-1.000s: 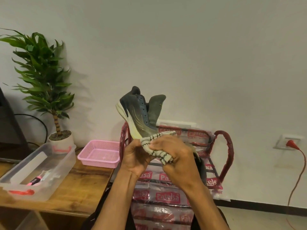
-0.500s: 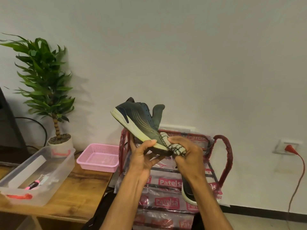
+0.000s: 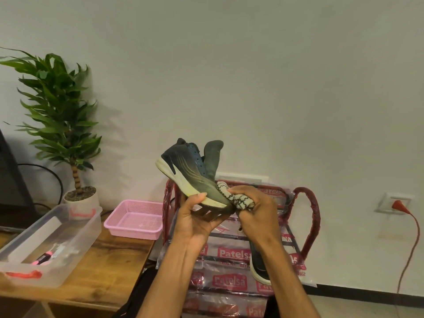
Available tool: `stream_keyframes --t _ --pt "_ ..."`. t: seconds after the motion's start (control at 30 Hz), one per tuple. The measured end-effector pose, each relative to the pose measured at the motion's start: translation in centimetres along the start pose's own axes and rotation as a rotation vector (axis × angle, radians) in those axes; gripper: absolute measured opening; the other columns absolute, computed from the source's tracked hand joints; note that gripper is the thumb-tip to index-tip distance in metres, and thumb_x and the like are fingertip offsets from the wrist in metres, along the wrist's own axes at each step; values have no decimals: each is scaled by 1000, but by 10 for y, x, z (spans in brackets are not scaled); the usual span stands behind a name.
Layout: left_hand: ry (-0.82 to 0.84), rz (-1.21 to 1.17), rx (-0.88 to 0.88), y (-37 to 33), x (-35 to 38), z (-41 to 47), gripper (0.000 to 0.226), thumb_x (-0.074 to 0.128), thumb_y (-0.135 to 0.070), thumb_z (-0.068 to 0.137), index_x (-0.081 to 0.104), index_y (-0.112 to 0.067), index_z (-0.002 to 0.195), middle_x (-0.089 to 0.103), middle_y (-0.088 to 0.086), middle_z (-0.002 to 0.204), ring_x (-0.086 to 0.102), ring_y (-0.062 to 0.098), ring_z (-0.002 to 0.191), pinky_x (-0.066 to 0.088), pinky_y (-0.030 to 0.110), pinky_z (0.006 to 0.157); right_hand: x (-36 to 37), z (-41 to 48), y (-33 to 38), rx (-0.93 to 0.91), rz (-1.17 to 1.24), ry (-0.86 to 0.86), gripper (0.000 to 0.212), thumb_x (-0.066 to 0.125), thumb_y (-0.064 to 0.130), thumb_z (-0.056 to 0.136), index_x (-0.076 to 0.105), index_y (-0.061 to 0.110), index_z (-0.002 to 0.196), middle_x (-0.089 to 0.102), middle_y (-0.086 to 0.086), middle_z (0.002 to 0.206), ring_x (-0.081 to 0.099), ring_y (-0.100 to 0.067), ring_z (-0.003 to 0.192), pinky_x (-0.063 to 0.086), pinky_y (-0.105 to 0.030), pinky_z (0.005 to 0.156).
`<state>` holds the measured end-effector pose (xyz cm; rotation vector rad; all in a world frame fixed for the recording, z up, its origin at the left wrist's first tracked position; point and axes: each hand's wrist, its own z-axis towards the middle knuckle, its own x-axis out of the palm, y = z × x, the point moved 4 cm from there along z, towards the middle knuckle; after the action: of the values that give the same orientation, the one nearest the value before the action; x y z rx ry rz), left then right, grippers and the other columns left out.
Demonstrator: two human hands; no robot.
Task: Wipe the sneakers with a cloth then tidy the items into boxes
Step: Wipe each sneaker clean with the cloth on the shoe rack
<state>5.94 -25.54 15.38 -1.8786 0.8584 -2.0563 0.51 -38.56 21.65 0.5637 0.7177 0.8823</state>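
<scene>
The left hand cups the dark sneaker from under its sole, thumb curled onto the pale midsole edge, fingers wrapped beneath. The shoe is in the air, heel raised up and to the left, toe dipping to the right. The right hand is clenched round a bunched cream cloth with black stitching and presses it against the toe end of the upper.

Below the hands, a second sneaker lies on a shelf of the red shoe rack wrapped in printed plastic, half hidden by the right forearm. Whether it has been wiped cannot be told.

On the wooden table, a pink basket sits at the far right corner, a clear plastic box runs along the left edge with a pink highlighter inside, and a potted plant stands at the far edge.

My reading: the wiping is in hand on one shoe – toe area now – while the tidying into boxes looks hardly begun, with neither sneaker nor cloth put away.
</scene>
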Motion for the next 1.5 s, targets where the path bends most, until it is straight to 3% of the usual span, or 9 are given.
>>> stream_keyframes --t 0.13,0.37,0.57,0.7,0.93,1.03,1.3,1.4,1.5 --pt "5 -67 -22 -1 -1 0 72 90 -12 34 70 -6 102 70 22 96 70 37 85 58 52 71 4 -11 16 -219 11 20 57 55 -15 59 74 23 98 69 14 101 61 -1 103 53 -23 86" --pt "127 -142 -34 -2 1 -5 102 87 -15 52 44 -3 143 44 32 143 45 50 129 42 66 99 1 3 -5 -1 -75 12 61 58 -21 64 73 28 98 60 32 95 58 11 97 56 -32 85" --pt "199 -168 -50 3 4 -7 59 92 -13 42 73 -4 97 70 20 95 69 35 86 58 48 68 4 -10 30 -306 -62 100 40 57 4 69 73 20 102 70 7 104 61 -6 105 52 -29 89" --pt "151 -36 -59 5 -3 -9 78 90 -15 46 65 -2 120 62 28 119 61 45 107 52 59 83 3 0 3 -108 -277 135 48 65 -12 67 74 21 101 70 4 106 61 -11 101 54 -40 86" --pt "287 -205 -64 -2 8 -14 75 89 -11 47 64 -4 118 67 22 109 67 40 96 56 54 73 -2 -6 26 -197 -85 141 63 57 -16 57 73 22 104 69 10 108 60 -1 106 50 -23 90" --pt "282 -164 -108 -1 6 -17 86 86 -16 48 59 -5 128 62 25 120 62 42 106 48 64 91 -1 4 12 -116 -141 151 57 62 -17 62 74 23 101 67 15 105 59 2 101 53 -28 89" --pt "268 -390 -173 5 -10 -17 87 58 -44 70 39 -8 147 36 31 145 52 51 110 56 52 82 -17 13 -5 20 -107 -103 54 69 -13 72 71 33 101 63 28 95 61 5 96 54 -22 85" --pt "242 -431 -176 8 -14 -16 83 57 -45 70 44 -7 143 39 31 142 52 50 111 57 51 81 -15 11 3 -34 -44 -25 57 68 -17 70 70 34 97 63 30 94 60 9 97 50 -12 82" --pt "201 -378 -107 7 -13 -18 64 60 -40 67 68 0 117 62 28 120 64 45 98 59 54 73 -1 4 11 -119 33 159 58 64 -19 63 75 27 96 70 17 101 62 1 102 51 -17 86"
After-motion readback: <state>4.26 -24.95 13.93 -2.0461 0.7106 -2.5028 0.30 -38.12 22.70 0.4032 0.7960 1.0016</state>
